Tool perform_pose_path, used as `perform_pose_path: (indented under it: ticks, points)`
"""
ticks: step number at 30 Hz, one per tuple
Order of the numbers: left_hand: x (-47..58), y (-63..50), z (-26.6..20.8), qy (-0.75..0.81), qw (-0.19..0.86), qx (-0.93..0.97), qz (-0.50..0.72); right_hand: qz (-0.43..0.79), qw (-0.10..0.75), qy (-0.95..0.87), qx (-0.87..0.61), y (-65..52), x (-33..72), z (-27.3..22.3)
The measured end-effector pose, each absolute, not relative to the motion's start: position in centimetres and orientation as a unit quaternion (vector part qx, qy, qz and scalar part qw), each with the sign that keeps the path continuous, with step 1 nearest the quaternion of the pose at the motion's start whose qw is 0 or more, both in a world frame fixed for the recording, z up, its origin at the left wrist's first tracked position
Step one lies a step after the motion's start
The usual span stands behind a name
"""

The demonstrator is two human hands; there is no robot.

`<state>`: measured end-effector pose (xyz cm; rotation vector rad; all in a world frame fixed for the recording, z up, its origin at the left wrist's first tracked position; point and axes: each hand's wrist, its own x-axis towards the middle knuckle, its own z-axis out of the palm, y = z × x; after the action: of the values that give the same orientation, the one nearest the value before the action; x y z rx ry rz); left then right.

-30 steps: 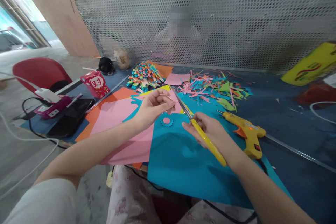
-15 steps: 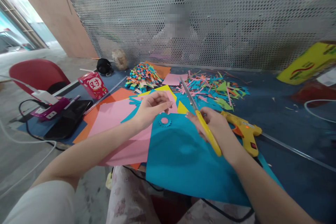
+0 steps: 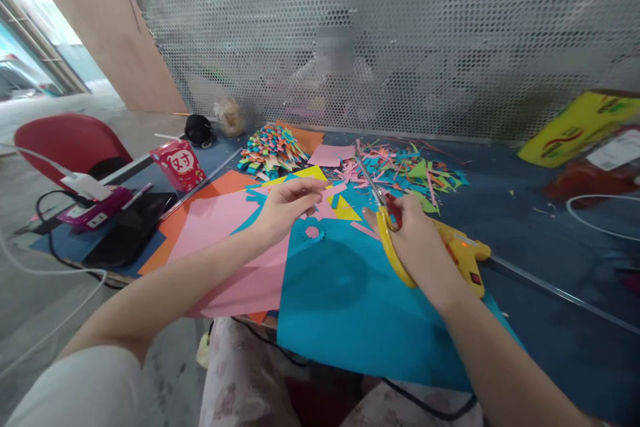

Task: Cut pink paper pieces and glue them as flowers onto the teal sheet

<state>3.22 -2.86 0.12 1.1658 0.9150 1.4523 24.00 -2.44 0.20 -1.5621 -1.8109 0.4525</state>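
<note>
2 hands apart over the counter (image 3: pixel 530 227), L and R w/ a gap betw. them. R hand (image 3: pixel 417 230) is closed on the scissors (image 3: pixel 371 177) by the yellow handle; blades point up & away, tips nr the edge of the paper scraps (image 3: pixel 395 170), looks like blades are nearly together. L hand (image 3: pixel 293 208) is curled, palm side in, thumb & fingers close to each other; 1 pink strip (image 3: pixel 336 191) shows right at the fingertips, can't tell if it's pinched. Another strip, also pink, lies on the lg blue sheet (image 3: pixel 340 340) betw. the hands.

On the same sheet, just below L fingertips: 1 sm. rosette (image 3: pixel 312 232), pink centre, blue toothed rim. Lg pink sheet (image 3: pixel 240 287) under L forearm, orange sheet (image 3: pixel 227 183) sticking out beyond it. Yellow paper (image 3: pixel 347 209) betw. the hands, a bit farther back.

Glue gun (image 3: pixel 473 255), yellow, lies just R of the R hand, partly hidden by it, clear glue stick (image 3: pixel 545 283) out its back. Behind L hand: multicolour fringed paper pile (image 3: pixel 273 147). Far L: red pack (image 3: pixel 183 165) & purple power strip (image 3: pixel 95 210).
</note>
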Motion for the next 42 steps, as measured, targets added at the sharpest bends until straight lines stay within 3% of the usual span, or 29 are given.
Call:
perform_pose_path:
  ticks: [12,25,31,42]
  points:
    - [1.3,-1.3,0.5,0.383,0.417,0.554,0.61,0.239,0.333,-0.7,-0.585,-2.9,23.5,1.0]
    - [2.3,-2.0,0.7,0.372,0.525,0.461,0.611,0.27,0.313,-0.723,-0.553,-3.4,23.0,0.6]
    - [2.9,-2.4,-0.1,0.374,0.457,0.588,0.553,0.289,0.32,-0.728,-0.534,-3.9,22.3,0.6]
    - [3.3,-3.4,-0.7,0.374,0.338,0.762,0.406,0.415,0.415,-0.669,-0.457,-3.6,22.1,-1.0]
